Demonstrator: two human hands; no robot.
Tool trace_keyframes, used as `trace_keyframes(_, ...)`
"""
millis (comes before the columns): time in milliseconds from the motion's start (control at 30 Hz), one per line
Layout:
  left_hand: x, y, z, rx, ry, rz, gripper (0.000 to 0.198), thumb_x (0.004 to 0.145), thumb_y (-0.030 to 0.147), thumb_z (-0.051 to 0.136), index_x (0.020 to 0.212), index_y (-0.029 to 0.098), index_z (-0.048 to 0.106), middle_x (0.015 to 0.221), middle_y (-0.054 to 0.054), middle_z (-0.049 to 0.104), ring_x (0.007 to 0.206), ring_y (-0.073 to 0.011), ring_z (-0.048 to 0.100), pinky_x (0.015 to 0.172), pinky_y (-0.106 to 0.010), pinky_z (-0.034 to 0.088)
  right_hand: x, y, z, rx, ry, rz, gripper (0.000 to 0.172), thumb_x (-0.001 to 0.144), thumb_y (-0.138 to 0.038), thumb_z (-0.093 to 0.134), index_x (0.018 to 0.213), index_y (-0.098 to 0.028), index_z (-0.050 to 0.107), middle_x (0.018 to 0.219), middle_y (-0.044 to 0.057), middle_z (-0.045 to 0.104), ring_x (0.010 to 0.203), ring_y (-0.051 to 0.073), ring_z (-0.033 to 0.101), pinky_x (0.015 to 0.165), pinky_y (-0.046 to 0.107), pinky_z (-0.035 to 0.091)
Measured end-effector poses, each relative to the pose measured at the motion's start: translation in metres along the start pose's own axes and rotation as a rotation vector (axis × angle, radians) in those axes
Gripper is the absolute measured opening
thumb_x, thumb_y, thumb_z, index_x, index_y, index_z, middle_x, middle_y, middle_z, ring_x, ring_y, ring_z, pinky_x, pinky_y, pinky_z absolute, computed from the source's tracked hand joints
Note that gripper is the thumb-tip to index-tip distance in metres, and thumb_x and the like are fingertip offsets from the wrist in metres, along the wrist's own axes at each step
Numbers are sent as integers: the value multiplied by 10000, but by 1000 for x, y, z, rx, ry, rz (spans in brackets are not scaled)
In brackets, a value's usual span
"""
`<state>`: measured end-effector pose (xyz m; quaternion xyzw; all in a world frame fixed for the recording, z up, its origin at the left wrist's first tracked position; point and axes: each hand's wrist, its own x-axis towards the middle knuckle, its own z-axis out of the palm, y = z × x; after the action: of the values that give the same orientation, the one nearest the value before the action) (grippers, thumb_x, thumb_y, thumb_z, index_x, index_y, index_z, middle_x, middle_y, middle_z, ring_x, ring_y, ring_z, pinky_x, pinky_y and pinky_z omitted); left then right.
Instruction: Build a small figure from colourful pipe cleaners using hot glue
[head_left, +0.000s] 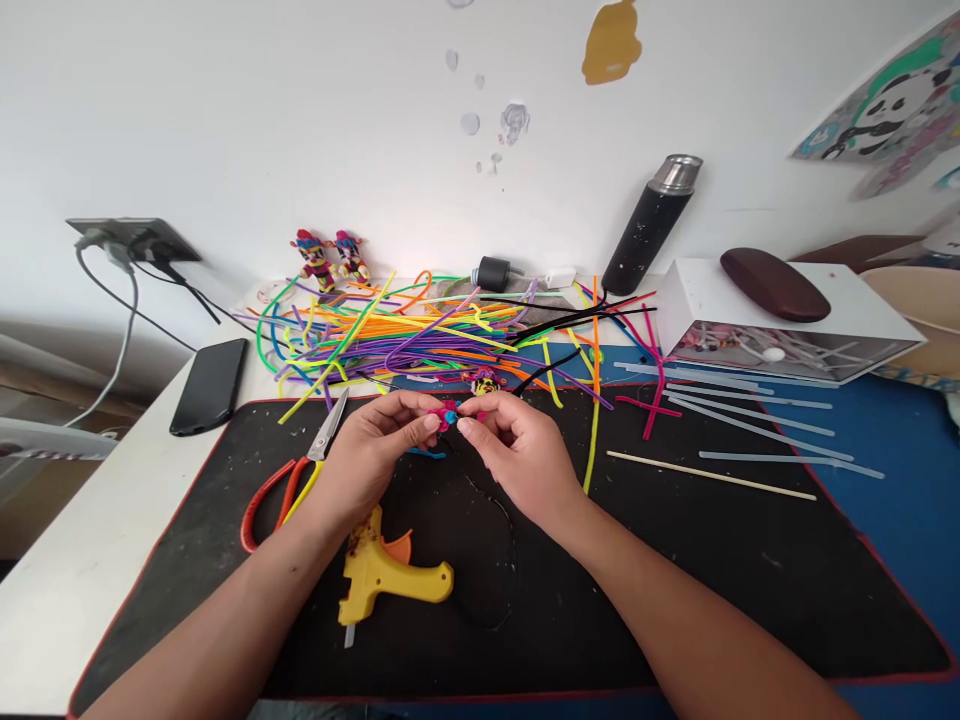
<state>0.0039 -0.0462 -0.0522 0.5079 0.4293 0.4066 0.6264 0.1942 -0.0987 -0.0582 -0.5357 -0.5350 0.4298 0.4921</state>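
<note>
Between my two hands is a small twisted pipe cleaner piece (450, 418), pink with blue. My left hand (379, 440) pinches its left side between thumb and forefinger. From the other side, the thumb and forefinger of my right hand (525, 455) close on it too, covering part of it. Just beyond my fingers a small pipe cleaner figure (486, 380) shows its head. Below my left wrist lies a yellow glue gun (394, 578), and left of that hand are red-handled scissors (296, 475).
A pile of coloured pipe cleaners (420, 335) spreads along the back. Two finished figures (330, 262) lean on the wall. Glue sticks (765, 415) and a wooden stick (712, 475) lie right. A black phone (210, 385), thermos (652, 225) and white box (795, 320) stand around the black mat (637, 620).
</note>
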Motion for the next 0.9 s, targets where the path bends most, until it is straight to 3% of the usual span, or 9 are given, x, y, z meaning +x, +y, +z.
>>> trace_keyframes(700,-4,0,-3,68,-95,-42,200,793,349,919,898,206,827,768,-23,732,694,-140,615,651,-241,494,-2,-3,-5,-97,-54,-70,133,984,-334,676,951,-242,766,695,-28,618,627,149,545,604,283,386)
trace_keyframes(900,-5,1,-2,83,-86,-36,206,789,348,921,899,201,827,777,-22,737,703,-137,619,656,-233,495,-3,-2,-2,-71,-41,-65,129,986,-324,681,933,-234,755,674,-38,579,615,139,516,591,277,369)
